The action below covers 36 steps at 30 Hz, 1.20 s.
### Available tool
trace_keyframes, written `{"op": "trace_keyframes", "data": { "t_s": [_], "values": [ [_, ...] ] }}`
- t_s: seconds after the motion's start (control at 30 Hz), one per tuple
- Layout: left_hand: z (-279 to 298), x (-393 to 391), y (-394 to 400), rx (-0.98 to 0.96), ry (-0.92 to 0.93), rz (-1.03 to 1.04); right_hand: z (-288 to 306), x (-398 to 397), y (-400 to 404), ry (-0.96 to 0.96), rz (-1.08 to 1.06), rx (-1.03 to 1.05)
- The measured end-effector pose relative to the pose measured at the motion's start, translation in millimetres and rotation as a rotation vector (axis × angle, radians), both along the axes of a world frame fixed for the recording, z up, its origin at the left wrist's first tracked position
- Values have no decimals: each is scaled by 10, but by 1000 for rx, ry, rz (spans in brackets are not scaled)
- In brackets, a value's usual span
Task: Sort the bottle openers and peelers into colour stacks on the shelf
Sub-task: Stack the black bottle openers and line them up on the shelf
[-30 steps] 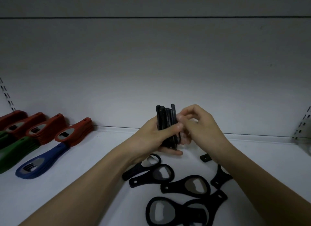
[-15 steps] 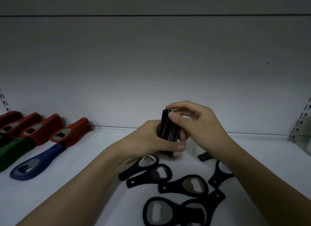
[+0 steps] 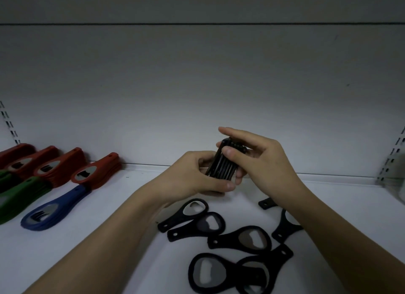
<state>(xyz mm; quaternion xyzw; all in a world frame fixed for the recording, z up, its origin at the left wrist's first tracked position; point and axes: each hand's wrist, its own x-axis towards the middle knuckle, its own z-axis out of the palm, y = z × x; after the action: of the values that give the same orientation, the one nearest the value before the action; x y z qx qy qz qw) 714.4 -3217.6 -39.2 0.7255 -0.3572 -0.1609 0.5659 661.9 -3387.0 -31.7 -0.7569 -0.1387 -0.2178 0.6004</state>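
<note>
A bundle of several black bottle openers (image 3: pixel 223 164) stands on edge between both hands above the white shelf (image 3: pixel 109 250). My left hand (image 3: pixel 192 177) grips its lower part, thumb underneath. My right hand (image 3: pixel 260 160) holds the top, thumb on the near edge and fingers curled over the far side. Several loose black bottle openers (image 3: pixel 241 239) lie flat on the shelf below my hands. At the left stand red stacks (image 3: pixel 96 173), a green stack (image 3: pixel 19 195) and a blue stack (image 3: pixel 52 210).
The shelf's back wall (image 3: pixel 197 96) rises just behind my hands. Slotted uprights (image 3: pixel 9 125) stand at the far left and at the far right (image 3: pixel 392 155). A pale blurred object (image 3: pixel 400 179) sits at the right edge.
The black bundle has tilted and sunk a little between my hands. My right hand has shifted from the bundle's side to cover its top.
</note>
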Motion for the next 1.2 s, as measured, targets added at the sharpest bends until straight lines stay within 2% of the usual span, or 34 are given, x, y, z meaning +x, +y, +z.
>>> {"op": "trace_keyframes", "data": {
  "t_s": [0.27,0.47,0.57,0.67,0.8,0.93,1.03,1.07,1.2],
  "values": [
    [-51,-3,13,29,18,-5,-22,-15,14,-17,-15,-67],
    [-107,-249,18,-59,128,114,10,-101,125,-102,-26,-180],
    [-5,-384,176,-59,88,186,97,-237,274,-150,-10,-211],
    [163,-569,621,77,6,238,84,-394,549,-198,113,-294],
    [243,-739,1450,238,23,403,18,-439,1041,-131,197,-722],
    [334,-905,2205,380,106,585,-226,-305,1618,40,293,-786],
    [358,-986,2578,511,53,796,-423,-291,2004,128,268,-1059],
    [349,-989,2664,554,36,858,-468,-306,2078,139,234,-1079],
    [314,-958,2878,717,65,1018,-520,-344,2124,125,161,-947]
  ]
}}
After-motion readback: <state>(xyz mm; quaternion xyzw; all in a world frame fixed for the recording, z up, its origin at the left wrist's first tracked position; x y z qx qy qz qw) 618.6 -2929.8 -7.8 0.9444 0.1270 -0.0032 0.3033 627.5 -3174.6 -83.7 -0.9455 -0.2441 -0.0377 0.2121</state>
